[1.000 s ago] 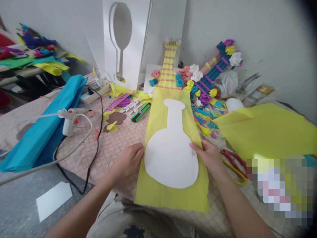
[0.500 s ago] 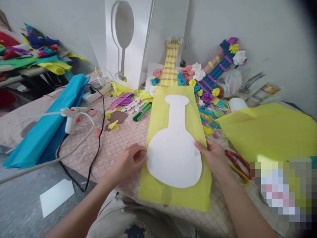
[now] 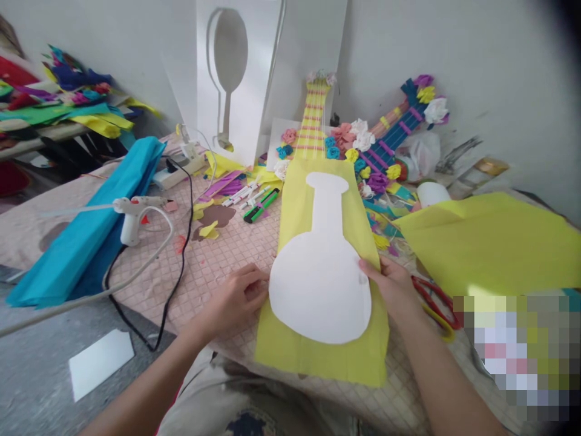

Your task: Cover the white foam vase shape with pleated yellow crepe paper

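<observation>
A white guitar-shaped cutout (image 3: 320, 272) lies on a long strip of yellow paper (image 3: 318, 357) on the table in front of me. My left hand (image 3: 233, 300) rests at the strip's left edge, fingers curled and pinching the edge beside the cutout's round body. My right hand (image 3: 393, 284) holds the strip's right edge, thumb pressed on the cutout. The strip's near end hangs over the table edge toward my lap.
A glue gun (image 3: 131, 215) with its cable lies left, beside folded blue paper (image 3: 86, 233). Markers (image 3: 256, 203), decorated paper guitars (image 3: 313, 124) with flowers, red scissors (image 3: 431, 297), a large yellow sheet (image 3: 490, 242) and a white board with a guitar-shaped hole (image 3: 236, 79) surround the strip.
Both hands have stayed at the strip's edges; the left fingers have curled tighter onto the edge. The view has shifted slightly.
</observation>
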Action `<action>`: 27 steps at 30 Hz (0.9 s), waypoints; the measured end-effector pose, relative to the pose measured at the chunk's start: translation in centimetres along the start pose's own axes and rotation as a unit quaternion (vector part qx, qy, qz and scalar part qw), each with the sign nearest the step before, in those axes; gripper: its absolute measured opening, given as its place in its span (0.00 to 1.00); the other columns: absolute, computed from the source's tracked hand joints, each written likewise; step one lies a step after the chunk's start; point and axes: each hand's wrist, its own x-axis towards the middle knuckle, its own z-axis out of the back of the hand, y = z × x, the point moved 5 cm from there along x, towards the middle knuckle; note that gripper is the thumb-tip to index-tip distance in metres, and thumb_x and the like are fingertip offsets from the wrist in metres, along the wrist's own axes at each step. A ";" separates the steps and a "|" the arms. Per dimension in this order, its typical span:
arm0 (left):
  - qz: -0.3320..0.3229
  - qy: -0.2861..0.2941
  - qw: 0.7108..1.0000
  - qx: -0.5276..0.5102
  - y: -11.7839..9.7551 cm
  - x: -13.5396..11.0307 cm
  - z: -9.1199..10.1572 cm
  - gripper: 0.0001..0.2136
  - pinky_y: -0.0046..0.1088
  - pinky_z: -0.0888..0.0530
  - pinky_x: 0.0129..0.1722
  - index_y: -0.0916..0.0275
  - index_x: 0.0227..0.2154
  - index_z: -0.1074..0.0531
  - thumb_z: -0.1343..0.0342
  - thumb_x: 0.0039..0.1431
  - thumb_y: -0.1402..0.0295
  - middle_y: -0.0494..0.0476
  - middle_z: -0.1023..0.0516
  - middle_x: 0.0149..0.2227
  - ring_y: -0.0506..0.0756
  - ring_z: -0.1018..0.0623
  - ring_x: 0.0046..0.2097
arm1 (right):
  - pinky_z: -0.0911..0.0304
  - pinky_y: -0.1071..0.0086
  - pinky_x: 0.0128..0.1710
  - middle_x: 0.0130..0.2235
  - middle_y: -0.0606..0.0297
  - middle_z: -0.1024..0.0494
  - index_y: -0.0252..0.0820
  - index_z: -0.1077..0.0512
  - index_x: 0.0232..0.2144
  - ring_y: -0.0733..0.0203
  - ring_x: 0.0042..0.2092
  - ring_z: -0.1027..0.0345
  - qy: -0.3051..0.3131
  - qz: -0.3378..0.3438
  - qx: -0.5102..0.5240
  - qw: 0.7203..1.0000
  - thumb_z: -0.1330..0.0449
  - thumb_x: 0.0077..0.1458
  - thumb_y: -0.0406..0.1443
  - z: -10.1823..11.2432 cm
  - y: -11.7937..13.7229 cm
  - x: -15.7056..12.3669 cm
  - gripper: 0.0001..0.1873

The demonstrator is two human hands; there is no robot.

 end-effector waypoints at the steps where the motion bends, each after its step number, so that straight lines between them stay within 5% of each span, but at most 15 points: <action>1: -0.002 0.000 1.000 -0.005 -0.1 0.0 0.1 0.09 0.24 0.36 0.30 0.61 0.38 0.29 0.52 0.56 0.71 0.53 0.32 0.31 0.49 0.33 0.30 | 0.35 0.71 0.28 0.30 0.67 0.23 0.42 0.28 0.34 0.60 0.30 0.30 0.000 0.001 0.001 1.000 0.33 0.37 0.42 0.1 -0.1 0.1 0.19; 6: -0.014 0.018 0.999 -0.033 -0.7 -0.2 0.4 0.10 0.25 0.37 0.32 0.63 0.33 0.30 0.56 0.60 0.69 0.54 0.32 0.31 0.49 0.33 0.33 | 0.35 0.68 0.30 0.31 0.66 0.22 0.42 0.28 0.35 0.58 0.31 0.30 0.002 0.003 -0.002 1.000 0.33 0.38 0.43 0.2 -0.4 0.3 0.20; 16: -0.035 -0.051 0.995 -0.079 -1.4 -0.9 1.6 0.10 0.25 0.36 0.30 0.64 0.26 0.36 0.56 0.61 0.68 0.52 0.34 0.28 0.49 0.34 0.31 | 0.34 0.69 0.29 0.31 0.66 0.22 0.42 0.28 0.35 0.59 0.29 0.29 0.013 -0.020 0.070 0.997 0.31 0.35 0.41 0.0 -0.1 0.2 0.21; 24: 0.030 -0.077 0.995 0.056 2.5 -4.2 5.0 0.08 0.24 0.37 0.27 0.63 0.28 0.33 0.53 0.58 0.65 0.52 0.33 0.27 0.49 0.34 0.29 | 0.34 0.69 0.27 0.29 0.68 0.22 0.44 0.28 0.36 0.58 0.28 0.28 0.011 -0.039 0.090 0.995 0.31 0.34 0.40 0.3 0.1 0.1 0.21; 27: 0.062 -0.026 0.993 0.099 4.5 -6.9 6.2 0.09 0.23 0.36 0.27 0.63 0.26 0.32 0.52 0.57 0.64 0.52 0.32 0.26 0.49 0.33 0.28 | 0.33 0.69 0.27 0.30 0.68 0.22 0.45 0.28 0.37 0.58 0.29 0.28 0.019 -0.051 0.095 0.994 0.31 0.35 0.39 0.5 0.3 0.0 0.22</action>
